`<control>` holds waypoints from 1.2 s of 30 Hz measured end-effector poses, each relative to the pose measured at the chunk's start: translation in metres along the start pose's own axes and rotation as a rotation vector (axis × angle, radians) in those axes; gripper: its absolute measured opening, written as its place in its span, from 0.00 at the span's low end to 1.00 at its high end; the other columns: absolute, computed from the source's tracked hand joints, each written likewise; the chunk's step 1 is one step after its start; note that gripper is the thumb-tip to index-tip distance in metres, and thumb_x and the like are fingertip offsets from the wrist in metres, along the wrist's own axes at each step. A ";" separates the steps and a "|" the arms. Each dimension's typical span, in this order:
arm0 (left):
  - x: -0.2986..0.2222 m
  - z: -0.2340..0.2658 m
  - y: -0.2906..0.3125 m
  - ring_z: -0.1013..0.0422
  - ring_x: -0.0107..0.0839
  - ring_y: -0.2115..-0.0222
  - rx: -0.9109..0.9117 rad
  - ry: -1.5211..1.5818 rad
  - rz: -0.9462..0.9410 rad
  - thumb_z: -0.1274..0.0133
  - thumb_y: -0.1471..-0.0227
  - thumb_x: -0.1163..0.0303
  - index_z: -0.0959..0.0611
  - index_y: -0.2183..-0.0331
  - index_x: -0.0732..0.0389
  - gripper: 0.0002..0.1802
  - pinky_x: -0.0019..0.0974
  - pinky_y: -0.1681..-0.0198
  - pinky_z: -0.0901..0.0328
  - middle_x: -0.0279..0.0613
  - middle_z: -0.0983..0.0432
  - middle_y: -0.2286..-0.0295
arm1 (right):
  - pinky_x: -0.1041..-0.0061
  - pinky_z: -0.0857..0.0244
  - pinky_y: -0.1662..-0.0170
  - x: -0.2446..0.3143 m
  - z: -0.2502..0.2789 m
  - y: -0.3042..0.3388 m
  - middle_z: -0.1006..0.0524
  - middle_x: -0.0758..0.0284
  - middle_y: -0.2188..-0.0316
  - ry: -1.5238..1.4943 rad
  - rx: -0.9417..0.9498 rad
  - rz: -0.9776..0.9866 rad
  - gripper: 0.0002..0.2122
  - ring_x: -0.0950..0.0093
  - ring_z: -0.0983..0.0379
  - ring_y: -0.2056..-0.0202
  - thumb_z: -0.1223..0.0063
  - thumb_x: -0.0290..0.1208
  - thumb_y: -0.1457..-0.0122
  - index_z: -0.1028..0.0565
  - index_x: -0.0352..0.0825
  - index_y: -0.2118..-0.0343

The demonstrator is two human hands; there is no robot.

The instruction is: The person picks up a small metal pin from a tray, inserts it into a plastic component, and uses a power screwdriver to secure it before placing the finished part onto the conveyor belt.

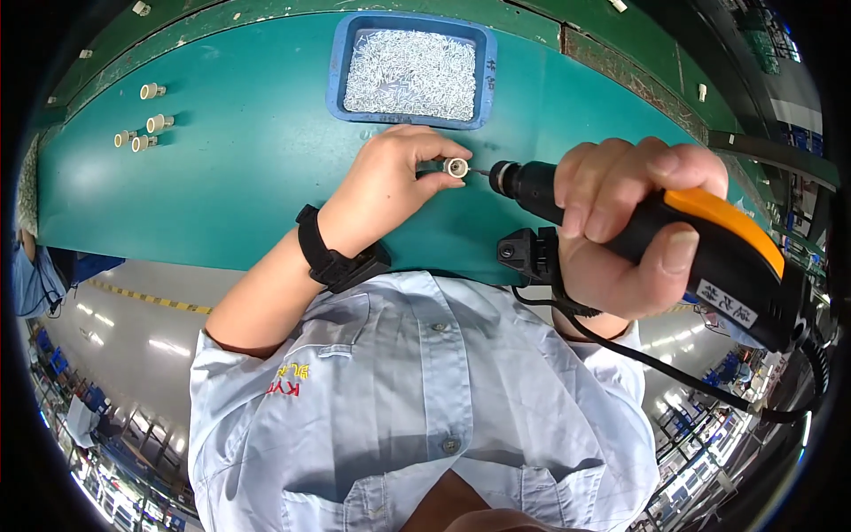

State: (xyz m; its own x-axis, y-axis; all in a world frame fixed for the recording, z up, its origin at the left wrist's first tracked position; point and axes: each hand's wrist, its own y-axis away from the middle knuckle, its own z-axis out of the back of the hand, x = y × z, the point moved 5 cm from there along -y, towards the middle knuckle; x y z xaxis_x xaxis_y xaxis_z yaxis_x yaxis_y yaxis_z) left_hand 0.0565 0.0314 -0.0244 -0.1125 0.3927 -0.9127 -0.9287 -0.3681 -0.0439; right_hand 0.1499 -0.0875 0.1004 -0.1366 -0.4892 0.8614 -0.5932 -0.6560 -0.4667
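Note:
Between thumb and fingers, my left hand (386,182) pinches a small cream-coloured round socket-like part (456,167), its open end showing. My right hand (629,213) is wrapped round a black and orange electric screwdriver (722,257) with a black cable. The screwdriver's thin bit points left and reaches the side of the part; whether it touches a screw there is too small to tell. Just beyond my left hand stands a blue tray (335,75) full of many small silvery screws (412,75).
Several similar cream parts (160,123) lie at the far left of the green mat (257,115). A raised green ledge (638,66) runs along the table's far edge. The screwdriver cable (674,372) hangs at the right. Another person's sleeve (40,282) shows at the left edge.

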 end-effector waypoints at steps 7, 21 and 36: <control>0.000 0.001 -0.001 0.27 0.41 0.69 0.006 0.011 -0.029 0.37 0.62 0.76 0.16 0.68 0.61 0.12 0.39 0.64 0.32 0.44 0.21 0.72 | 0.76 0.42 0.78 -0.024 -0.006 -0.005 0.36 0.71 0.85 0.104 -0.013 -0.071 0.18 0.77 0.39 0.84 0.52 0.45 0.41 0.37 0.34 0.60; 0.001 0.003 0.000 0.27 0.43 0.69 -0.023 -0.016 -0.100 0.37 0.62 0.74 0.16 0.68 0.60 0.13 0.39 0.62 0.33 0.44 0.21 0.72 | 0.76 0.42 0.79 -0.029 -0.014 -0.006 0.36 0.71 0.85 0.120 -0.008 -0.090 0.17 0.78 0.40 0.85 0.51 0.44 0.42 0.38 0.35 0.61; 0.002 0.003 0.000 0.27 0.44 0.68 -0.022 -0.010 -0.108 0.39 0.61 0.73 0.16 0.69 0.60 0.11 0.40 0.61 0.34 0.44 0.21 0.71 | 0.76 0.42 0.80 -0.032 -0.018 -0.008 0.36 0.71 0.86 0.128 0.047 -0.117 0.15 0.79 0.40 0.86 0.50 0.43 0.42 0.38 0.35 0.65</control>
State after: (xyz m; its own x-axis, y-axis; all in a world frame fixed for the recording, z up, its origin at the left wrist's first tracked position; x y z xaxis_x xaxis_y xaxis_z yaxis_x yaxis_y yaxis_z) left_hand 0.0552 0.0344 -0.0254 -0.0159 0.4397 -0.8980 -0.9276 -0.3418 -0.1510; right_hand 0.1446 -0.0561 0.0798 -0.1705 -0.3332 0.9273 -0.5739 -0.7314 -0.3683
